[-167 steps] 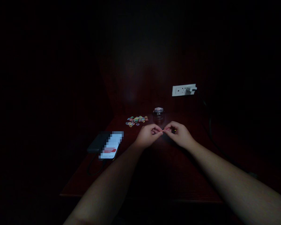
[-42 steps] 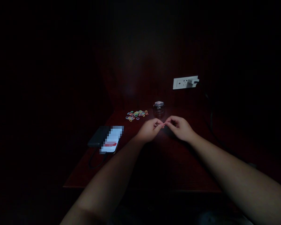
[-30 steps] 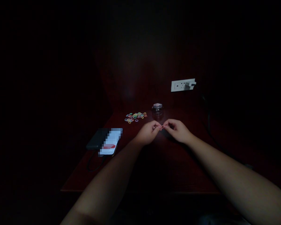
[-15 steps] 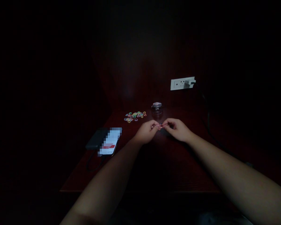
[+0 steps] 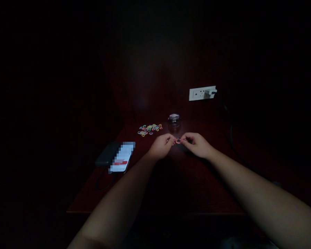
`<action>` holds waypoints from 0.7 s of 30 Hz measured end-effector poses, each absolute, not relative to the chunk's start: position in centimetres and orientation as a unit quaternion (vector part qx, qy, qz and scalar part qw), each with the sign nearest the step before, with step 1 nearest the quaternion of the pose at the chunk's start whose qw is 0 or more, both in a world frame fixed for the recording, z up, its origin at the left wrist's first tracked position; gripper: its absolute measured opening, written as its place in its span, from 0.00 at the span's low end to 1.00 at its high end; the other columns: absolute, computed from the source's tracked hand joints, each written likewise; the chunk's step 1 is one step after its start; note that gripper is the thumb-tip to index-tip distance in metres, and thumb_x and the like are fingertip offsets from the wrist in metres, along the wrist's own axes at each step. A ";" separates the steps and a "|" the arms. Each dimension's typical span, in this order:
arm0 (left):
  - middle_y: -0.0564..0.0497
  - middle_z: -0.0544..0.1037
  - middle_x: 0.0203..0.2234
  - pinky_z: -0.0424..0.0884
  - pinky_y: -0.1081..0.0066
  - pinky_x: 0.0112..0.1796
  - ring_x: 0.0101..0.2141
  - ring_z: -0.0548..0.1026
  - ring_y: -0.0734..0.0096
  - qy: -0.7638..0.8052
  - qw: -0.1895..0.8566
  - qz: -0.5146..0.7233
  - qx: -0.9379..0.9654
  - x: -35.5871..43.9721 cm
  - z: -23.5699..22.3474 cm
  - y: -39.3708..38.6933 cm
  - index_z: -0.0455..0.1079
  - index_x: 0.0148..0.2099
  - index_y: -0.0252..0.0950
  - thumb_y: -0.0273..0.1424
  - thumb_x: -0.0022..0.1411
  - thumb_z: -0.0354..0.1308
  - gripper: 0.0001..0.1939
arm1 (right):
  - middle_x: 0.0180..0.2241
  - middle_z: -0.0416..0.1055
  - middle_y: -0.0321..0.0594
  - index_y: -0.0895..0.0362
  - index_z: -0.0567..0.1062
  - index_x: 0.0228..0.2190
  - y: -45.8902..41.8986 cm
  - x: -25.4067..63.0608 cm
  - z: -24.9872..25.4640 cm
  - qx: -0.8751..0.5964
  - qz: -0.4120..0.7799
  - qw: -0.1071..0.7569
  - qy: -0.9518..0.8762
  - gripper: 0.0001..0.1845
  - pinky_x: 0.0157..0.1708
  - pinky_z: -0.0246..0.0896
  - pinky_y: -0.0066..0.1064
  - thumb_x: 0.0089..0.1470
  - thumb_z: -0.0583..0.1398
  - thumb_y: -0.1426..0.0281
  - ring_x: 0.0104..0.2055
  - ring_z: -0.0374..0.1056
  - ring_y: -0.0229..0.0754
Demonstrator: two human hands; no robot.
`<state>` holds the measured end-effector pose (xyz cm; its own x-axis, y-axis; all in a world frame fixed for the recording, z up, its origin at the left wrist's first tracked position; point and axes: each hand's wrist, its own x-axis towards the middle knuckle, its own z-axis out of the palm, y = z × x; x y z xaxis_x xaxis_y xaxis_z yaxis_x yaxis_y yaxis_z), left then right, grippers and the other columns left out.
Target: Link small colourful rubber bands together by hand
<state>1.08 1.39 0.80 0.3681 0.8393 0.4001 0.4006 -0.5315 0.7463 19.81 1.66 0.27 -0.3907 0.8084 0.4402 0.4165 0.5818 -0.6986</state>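
Left grip (image 5: 162,147) and right grip (image 5: 197,145) both seem pinched on the small orange-pink ring (image 5: 178,143), just right of and below the frame's centre. I cannot tell how firmly. If either pinch slackens, or the ring is elastic and I pull unevenly, it could spring away onto the dark surface (image 5: 88,200), or among the loose rings (image 5: 149,127) left of centre, where I might struggle to pick it out.

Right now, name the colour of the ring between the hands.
The ring is orange-pink; head view.
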 end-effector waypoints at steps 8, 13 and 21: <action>0.48 0.76 0.28 0.67 0.75 0.31 0.29 0.72 0.74 0.402 0.299 0.427 0.753 1.2 0.9 1.3 0.70 0.35 0.31 0.34 0.59 0.52 0.11 | 0.24 0.68 0.38 0.61 0.73 0.27 1.4 19.7 0.6 -0.390 0.250 0.387 -0.797 0.10 0.27 0.56 0.28 0.51 0.56 0.66 0.26 0.61 0.36; 0.47 0.76 0.29 0.68 0.75 0.31 0.29 0.73 0.73 0.411 0.308 0.419 0.749 1.3 0.3 1.6 0.70 0.35 0.31 0.32 0.56 0.56 0.09 | 0.24 0.69 0.38 0.60 0.74 0.28 1.5 19.8 0.5 -0.389 0.250 0.388 -0.797 0.10 0.28 0.56 0.28 0.51 0.56 0.66 0.26 0.62 0.37; 0.50 0.73 0.25 0.65 0.76 0.30 0.27 0.69 0.77 0.368 0.368 0.418 0.744 1.4 0.3 1.6 0.67 0.32 0.30 0.33 0.59 0.52 0.10 | 0.22 0.69 0.37 0.60 0.72 0.26 2.1 19.6 -0.1 -0.362 0.367 0.407 -0.754 0.12 0.28 0.58 0.28 0.51 0.57 0.64 0.25 0.63 0.36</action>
<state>1.37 1.56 0.32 0.3792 0.8556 0.3522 0.2398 -0.4585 0.8557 19.56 2.10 -0.06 -0.4059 0.8451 0.3479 0.2465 0.4678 -0.8488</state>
